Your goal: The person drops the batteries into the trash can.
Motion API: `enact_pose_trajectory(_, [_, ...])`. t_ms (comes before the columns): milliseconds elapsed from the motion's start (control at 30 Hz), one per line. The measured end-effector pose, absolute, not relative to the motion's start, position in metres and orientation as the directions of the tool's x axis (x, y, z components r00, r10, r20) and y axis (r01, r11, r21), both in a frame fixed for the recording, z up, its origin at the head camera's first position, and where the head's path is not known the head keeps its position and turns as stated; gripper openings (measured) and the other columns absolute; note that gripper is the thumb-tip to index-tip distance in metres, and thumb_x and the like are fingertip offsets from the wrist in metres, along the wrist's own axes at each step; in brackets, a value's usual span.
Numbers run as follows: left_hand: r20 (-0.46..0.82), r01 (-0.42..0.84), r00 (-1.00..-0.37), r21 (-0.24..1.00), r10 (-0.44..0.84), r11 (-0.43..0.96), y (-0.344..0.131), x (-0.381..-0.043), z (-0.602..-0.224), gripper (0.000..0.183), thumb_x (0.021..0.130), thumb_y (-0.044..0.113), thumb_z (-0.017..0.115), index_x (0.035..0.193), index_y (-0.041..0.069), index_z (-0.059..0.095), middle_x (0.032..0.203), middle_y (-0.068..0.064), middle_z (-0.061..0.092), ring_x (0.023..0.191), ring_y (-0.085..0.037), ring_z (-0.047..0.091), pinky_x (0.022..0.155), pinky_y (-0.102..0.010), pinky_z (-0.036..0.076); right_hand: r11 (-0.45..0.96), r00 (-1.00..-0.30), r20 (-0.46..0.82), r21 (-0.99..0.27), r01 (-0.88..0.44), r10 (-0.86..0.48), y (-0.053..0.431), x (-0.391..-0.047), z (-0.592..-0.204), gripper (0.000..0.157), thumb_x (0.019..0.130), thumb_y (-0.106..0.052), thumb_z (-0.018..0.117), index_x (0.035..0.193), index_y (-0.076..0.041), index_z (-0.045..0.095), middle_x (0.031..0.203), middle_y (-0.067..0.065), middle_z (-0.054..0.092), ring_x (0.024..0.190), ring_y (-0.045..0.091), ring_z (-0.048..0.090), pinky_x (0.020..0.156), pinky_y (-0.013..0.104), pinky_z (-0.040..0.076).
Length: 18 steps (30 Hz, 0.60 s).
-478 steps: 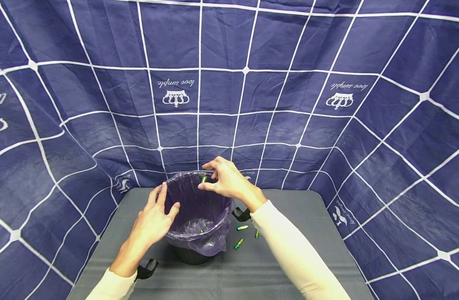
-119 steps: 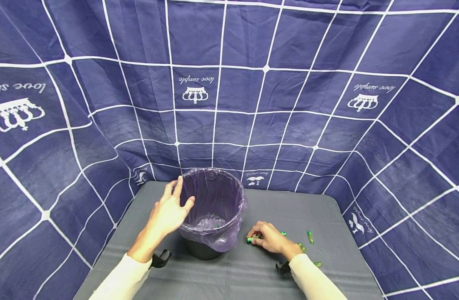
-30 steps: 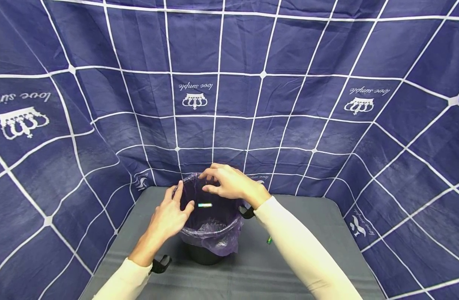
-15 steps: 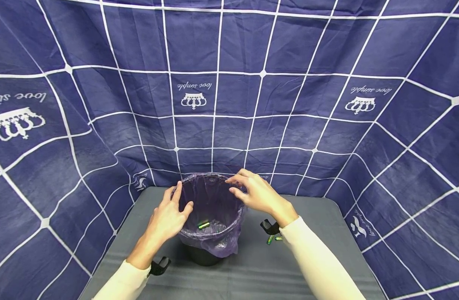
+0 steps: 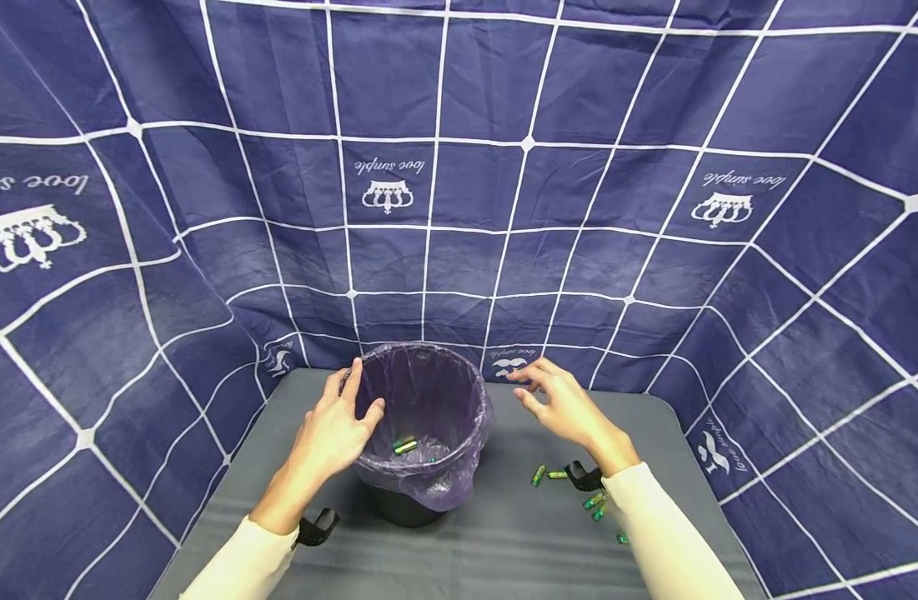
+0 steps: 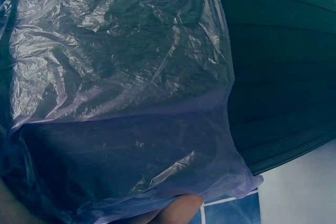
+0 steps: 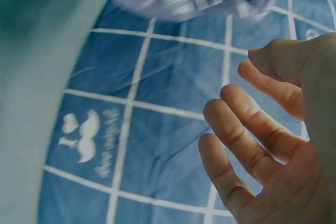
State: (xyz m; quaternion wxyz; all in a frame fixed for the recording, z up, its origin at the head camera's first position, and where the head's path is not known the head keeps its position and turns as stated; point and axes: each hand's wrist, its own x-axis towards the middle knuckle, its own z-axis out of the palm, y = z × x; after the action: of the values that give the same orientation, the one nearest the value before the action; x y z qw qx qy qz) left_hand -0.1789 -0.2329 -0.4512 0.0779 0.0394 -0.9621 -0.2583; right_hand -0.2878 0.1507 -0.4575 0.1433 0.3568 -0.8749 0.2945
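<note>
Left hand (image 5: 329, 432), partly hidden behind the lined bin (image 5: 408, 510) it touches, lies splayed; right hand (image 5: 567, 407) hangs relaxed.

the bin (image 5: 404, 508) stands on the tabletop (image 5: 489, 554) with some batteries (image 5: 405, 447) inside. right of the bin are loose batteries (image 5: 539, 475) and the right hand (image 5: 569, 408); at its left, the left hand (image 5: 329, 431); behind it, the cloth (image 5: 459, 258).

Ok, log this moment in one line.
left hand: at left edge of lined bin | right hand: empty, beside bin | green batteries: some inside bin, others on grey table
</note>
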Motion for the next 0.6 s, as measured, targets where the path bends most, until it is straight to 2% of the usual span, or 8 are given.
enact_pose_trajectory(333, [0.132, -0.027, -0.985, 0.506, -0.108, 0.862, -0.233, -0.183, -0.451, 0.088, 0.118, 0.050, 0.056, 0.189, 0.014, 0.018, 0.188, -0.023, 0.032, 0.144, -0.067, 0.065, 0.116, -0.081, 0.052, 0.642, -0.797, 0.337, -0.473, -0.603, -0.500, 0.186, -0.293, -0.522, 0.027, 0.105, -0.007, 0.085, 0.132, -0.011, 0.085, 0.118, 0.005, 0.078, 0.094, 0.013, 0.075, 0.087, 0.041, 0.066])
enact_pose_trajectory(500, [0.127, -0.038, -0.985, 0.511, -0.119, 0.859, -0.235, -0.180, -0.453, 0.088, 0.118, 0.050, 0.057, 0.189, 0.015, 0.018, 0.188, -0.021, 0.032, 0.137, -0.070, 0.068, 0.114, -0.080, 0.054, 0.655, -0.823, 0.276, -0.503, -0.564, -0.497, 0.195, -0.290, -0.552, 0.028, 0.103, -0.008, 0.087, 0.131, -0.010, 0.085, 0.119, 0.006, 0.078, 0.098, 0.025, 0.077, 0.085, 0.038, 0.065])
enact_pose_trajectory(600, [0.124, -0.044, -0.984, 0.511, -0.125, 0.859, -0.235, -0.179, -0.453, 0.087, 0.118, 0.051, 0.057, 0.189, 0.016, 0.019, 0.188, -0.020, 0.033, 0.133, -0.071, 0.069, 0.112, -0.080, 0.055, 0.669, -0.834, 0.254, -0.503, -0.547, -0.491, 0.197, -0.286, -0.568, 0.028, 0.102, -0.011, 0.089, 0.130, -0.010, 0.085, 0.119, 0.006, 0.077, 0.100, 0.030, 0.077, 0.084, 0.031, 0.061])
